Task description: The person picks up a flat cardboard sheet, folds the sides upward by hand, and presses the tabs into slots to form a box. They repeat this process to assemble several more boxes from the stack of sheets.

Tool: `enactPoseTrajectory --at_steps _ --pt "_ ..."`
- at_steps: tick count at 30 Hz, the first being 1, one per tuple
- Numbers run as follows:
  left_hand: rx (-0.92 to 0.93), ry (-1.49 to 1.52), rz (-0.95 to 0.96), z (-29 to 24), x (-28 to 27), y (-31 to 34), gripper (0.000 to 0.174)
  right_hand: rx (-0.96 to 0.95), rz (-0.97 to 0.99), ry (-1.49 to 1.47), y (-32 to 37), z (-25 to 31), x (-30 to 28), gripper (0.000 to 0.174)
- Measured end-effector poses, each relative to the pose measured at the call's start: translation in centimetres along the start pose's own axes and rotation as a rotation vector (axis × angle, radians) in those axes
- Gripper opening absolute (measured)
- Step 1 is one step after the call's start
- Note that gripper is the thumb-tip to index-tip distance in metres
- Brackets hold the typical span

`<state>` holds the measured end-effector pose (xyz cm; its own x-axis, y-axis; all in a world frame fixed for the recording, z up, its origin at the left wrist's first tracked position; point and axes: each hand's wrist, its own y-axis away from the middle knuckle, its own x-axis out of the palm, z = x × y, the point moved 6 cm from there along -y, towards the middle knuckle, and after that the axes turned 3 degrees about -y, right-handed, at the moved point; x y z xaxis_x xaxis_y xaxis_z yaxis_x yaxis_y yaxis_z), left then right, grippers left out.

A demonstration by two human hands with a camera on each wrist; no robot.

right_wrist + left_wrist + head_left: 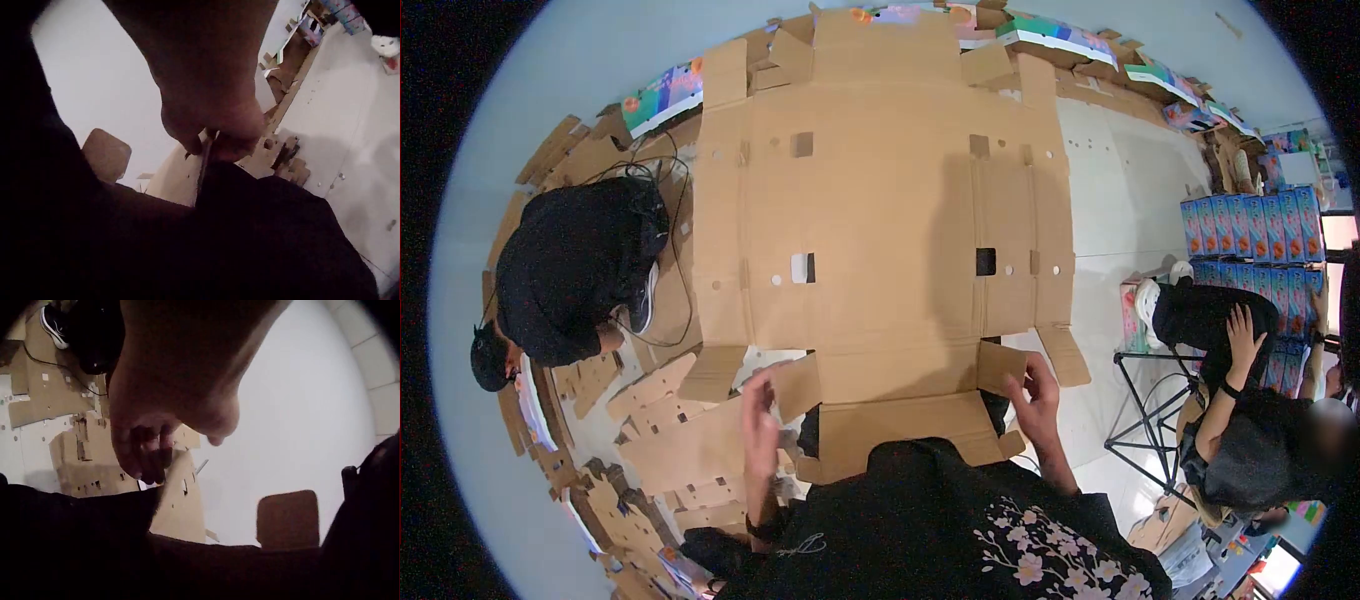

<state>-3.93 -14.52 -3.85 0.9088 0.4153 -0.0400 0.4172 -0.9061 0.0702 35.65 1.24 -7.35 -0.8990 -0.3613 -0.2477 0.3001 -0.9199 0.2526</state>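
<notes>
A large cardboard sheet (880, 230), creased and cut with small square holes, lies flat before the person. At its near end a left flap (798, 386) and a right flap (1003, 366) stand folded up, beside a raised near panel (905, 425). My left hand (761, 425) is at the outer edge of the left flap; its fingers (149, 456) hang loosely bent, with the thumb apart from them. My right hand (1037, 405) pinches the edge of the right flap; in the right wrist view the cardboard (178, 178) runs up between thumb and fingers.
One person (580, 270) in black crouches at the left, near a dark cable (685, 300). Another person (1250, 440) sits at the right by a black folding frame (1150, 420). Stacked blue boxes (1250, 225) stand behind. Cardboard pieces (695, 450) lie on the left floor.
</notes>
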Motion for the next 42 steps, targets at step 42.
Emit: enactPoseTrajectory --at_steps 42 --pt "-0.238 -0.238 0.249 0.8 2.2 -1.4 0.085 0.277 -0.162 0.068 0.8 -9.4 -10.7 0.065"
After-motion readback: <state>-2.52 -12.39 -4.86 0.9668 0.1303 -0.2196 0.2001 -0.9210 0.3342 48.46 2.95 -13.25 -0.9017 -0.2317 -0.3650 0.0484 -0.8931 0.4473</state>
